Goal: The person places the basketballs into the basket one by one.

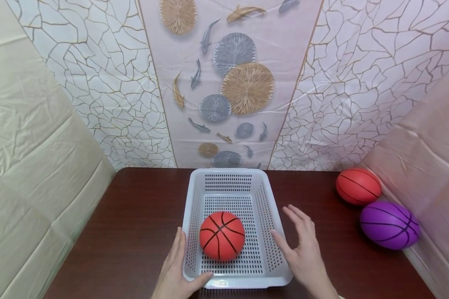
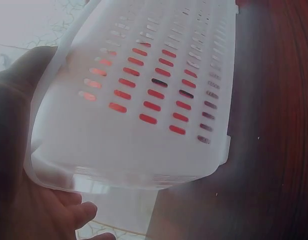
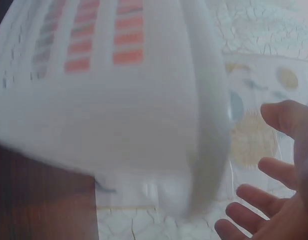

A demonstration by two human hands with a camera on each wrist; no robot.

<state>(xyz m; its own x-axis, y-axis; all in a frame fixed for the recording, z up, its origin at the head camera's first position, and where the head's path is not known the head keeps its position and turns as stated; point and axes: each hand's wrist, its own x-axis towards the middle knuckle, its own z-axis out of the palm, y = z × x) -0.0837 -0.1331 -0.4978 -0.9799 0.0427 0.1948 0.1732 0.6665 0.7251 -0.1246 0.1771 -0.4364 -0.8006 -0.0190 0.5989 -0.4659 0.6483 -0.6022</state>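
Observation:
A white perforated plastic basket (image 1: 254,283) stands on the table with a red toy basketball (image 1: 222,236) in its front half. My left hand (image 1: 173,272) holds the basket's near left corner, thumb over the front rim and fingers along the outer left side. In the left wrist view, red shows through the slots of the basket wall (image 2: 113,150). Beside the basket's right side hovers my right hand (image 1: 304,251), its fingers spread and holding nothing. The right wrist view shows a gap between those fingers (image 3: 254,197) and the blurred basket rim (image 3: 209,115).
On the dark wood table (image 1: 134,224), a second red ball (image 1: 358,186) and a purple basketball (image 1: 390,225) lie at the right edge against a fabric side wall (image 1: 430,153). A patterned cloth (image 1: 232,128) hangs behind the table.

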